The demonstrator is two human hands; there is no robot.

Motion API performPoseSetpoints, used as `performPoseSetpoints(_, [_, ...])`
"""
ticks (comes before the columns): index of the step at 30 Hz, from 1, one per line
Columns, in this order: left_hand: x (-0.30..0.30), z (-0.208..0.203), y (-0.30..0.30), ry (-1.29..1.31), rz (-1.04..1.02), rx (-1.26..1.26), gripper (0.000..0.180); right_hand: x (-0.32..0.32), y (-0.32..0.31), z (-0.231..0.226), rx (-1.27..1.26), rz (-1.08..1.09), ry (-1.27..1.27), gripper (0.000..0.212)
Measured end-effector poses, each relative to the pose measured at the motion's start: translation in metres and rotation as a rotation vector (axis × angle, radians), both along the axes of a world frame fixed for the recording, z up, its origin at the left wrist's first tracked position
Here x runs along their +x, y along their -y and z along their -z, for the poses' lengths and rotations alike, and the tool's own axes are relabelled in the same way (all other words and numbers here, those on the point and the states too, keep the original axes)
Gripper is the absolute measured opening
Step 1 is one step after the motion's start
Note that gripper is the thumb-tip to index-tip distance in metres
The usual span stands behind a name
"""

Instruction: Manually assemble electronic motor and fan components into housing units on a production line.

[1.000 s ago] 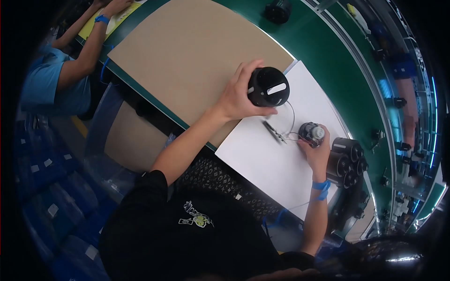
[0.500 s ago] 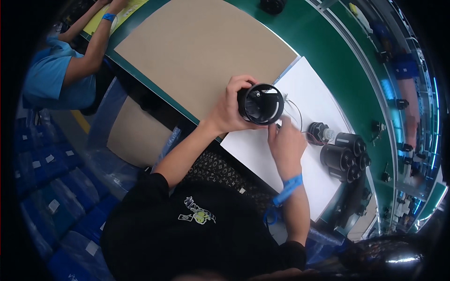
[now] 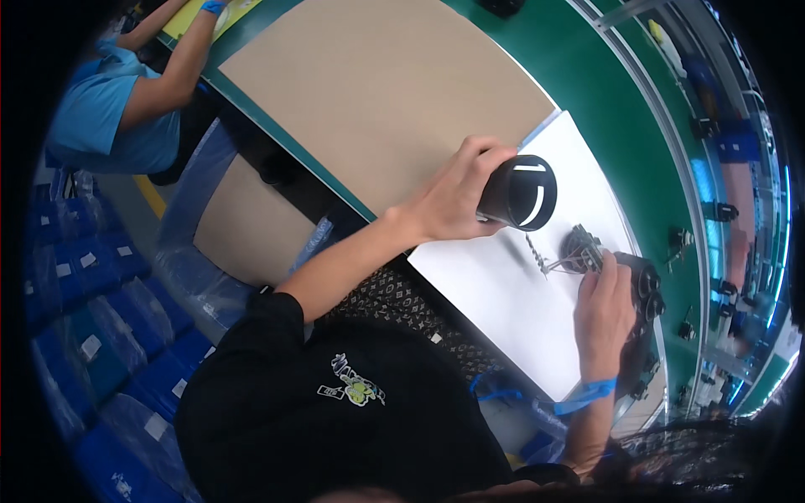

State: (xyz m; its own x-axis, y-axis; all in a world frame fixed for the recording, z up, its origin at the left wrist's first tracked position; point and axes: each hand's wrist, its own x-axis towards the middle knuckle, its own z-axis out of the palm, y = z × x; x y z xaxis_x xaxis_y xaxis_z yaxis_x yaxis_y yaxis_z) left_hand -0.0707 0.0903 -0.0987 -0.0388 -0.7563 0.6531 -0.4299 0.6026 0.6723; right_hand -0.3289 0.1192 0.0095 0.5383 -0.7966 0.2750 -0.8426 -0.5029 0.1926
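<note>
Black cylindrical housing (image 3: 506,194), raised over the white sheet (image 3: 490,285), tilted with its round rim facing right; two pale marks show within the rim. To its lower right, a dark wired assembly (image 3: 579,248), its details blurred; thin leads run left to a small, narrow strip (image 3: 534,250) standing aslant.

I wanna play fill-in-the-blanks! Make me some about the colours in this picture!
1. The left hand holds a cylinder coloured ____.
2. The wristband by the right hand is ____.
3. Next to the brown sheet lies a ____ sheet.

Missing words: black; blue; white.
</note>
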Motion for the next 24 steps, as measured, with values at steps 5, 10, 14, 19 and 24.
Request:
performPoseSetpoints(5, [-0.017, -0.009, 0.022, -0.002, 0.225, -0.108, 0.108, -0.052, -0.004, -0.026, -0.193, -0.212, -0.05, 0.023])
performPoseSetpoints(10, [-0.065, 0.005, -0.008, 0.097, 0.069, -0.004, 0.108, -0.03, -0.033, 0.024, 0.233, 0.059, 0.748, 0.023])
performPoseSetpoints(14, [-0.079, 0.005, -0.037, 0.182, 0.047, -0.002, 0.094, -0.003, -0.036, 0.056, 0.612, 0.242, 1.207, 0.03])
performPoseSetpoints(19, [-0.047, -0.023, -0.027, 0.206, 0.198, 0.221, 0.089, -0.011, -0.026, 0.054, 0.678, 0.08, 1.17, 0.037])
performPoseSetpoints(24, [-0.054, 0.004, 0.006, 0.215, 0.285, -0.082, 0.089, -0.018, -0.025, 0.044, 0.356, -0.052, 0.907, 0.031])
